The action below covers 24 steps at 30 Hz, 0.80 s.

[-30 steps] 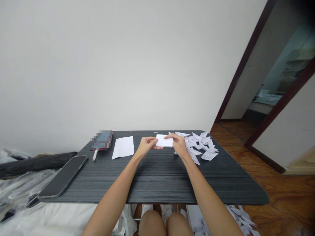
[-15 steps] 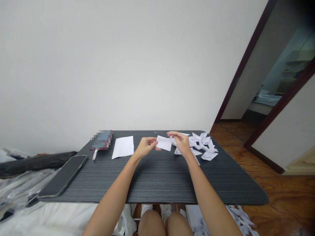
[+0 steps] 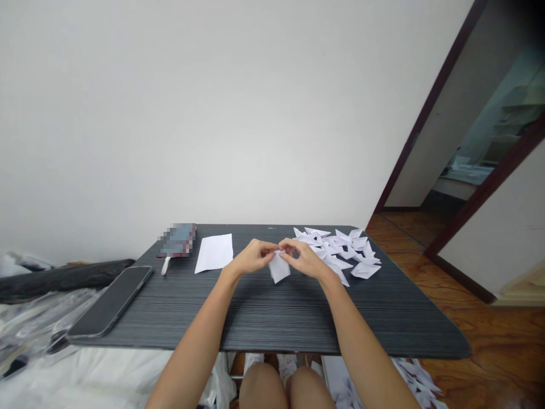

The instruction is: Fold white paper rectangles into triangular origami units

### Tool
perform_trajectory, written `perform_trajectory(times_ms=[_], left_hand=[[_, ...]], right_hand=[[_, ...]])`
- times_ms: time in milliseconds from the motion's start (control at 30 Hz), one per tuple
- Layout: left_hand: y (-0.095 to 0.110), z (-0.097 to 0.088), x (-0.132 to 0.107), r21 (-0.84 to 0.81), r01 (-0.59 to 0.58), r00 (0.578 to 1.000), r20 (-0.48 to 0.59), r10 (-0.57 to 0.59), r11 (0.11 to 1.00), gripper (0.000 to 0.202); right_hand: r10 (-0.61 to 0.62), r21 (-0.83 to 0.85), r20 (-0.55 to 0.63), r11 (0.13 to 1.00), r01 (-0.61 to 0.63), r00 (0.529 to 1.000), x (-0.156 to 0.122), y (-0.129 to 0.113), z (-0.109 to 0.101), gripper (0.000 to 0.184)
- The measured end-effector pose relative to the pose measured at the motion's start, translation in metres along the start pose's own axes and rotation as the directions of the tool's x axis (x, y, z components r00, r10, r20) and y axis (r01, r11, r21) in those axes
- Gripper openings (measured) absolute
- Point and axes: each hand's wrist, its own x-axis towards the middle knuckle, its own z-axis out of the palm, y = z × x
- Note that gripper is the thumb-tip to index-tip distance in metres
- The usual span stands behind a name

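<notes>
Paper slip [image 3: 279,267] is hanging at the centre of the frame, pinched along its top edge by both hands above the dark bench [image 3: 264,318]. Left hand [image 3: 252,257] and right hand [image 3: 303,258] are reaching forward, forearms extended, fingertips meeting. Folded paper pieces [image 3: 340,250] are lying just right of them.

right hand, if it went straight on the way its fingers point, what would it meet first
Probably the left hand: the right hand points left at it, both pinching the small white folded paper piece between them. Their fingertips look nearly touching, though depth is unclear.
</notes>
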Motion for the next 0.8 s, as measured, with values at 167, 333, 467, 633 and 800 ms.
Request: perform_trajectory(times_ms=[167, 333, 467, 633, 800], left_hand=[[0.000, -0.003, -0.001, -0.019, 0.021, 1.000, 0.007, -0.021, 1.000, 0.043], [0.003, -0.003, 0.000, 0.024, -0.003, 0.999, 0.052, 0.002, 1.000, 0.044], [0.003, -0.002, 0.000, 0.059, -0.012, 1.000, 0.029, 0.010, 0.998, 0.044], [0.001, -0.003, 0.000, 0.042, -0.014, 1.000, -0.020, 0.015, 0.999, 0.043], [0.001, -0.003, 0.000, 0.047, -0.002, 1.000, -0.017, 0.002, 0.999, 0.043]], right_hand=[[0.045, 0.041, 0.027, 0.998, -0.046, 0.999, 0.000, 0.007, 0.001, 0.009], [0.081, 0.030, 0.015, 0.996, -0.081, 0.997, 0.000, 0.014, 0.005, 0.010], [0.167, 0.194, -0.091, 0.970, -0.147, 0.982, 0.003, 0.017, 0.012, 0.019], [0.307, 0.359, -0.046, 0.893, -0.271, 0.950, 0.007, 0.019, 0.015, 0.019], [0.315, 0.390, -0.080, 0.883, -0.261, 0.946, 0.008, 0.023, 0.015, 0.021]])
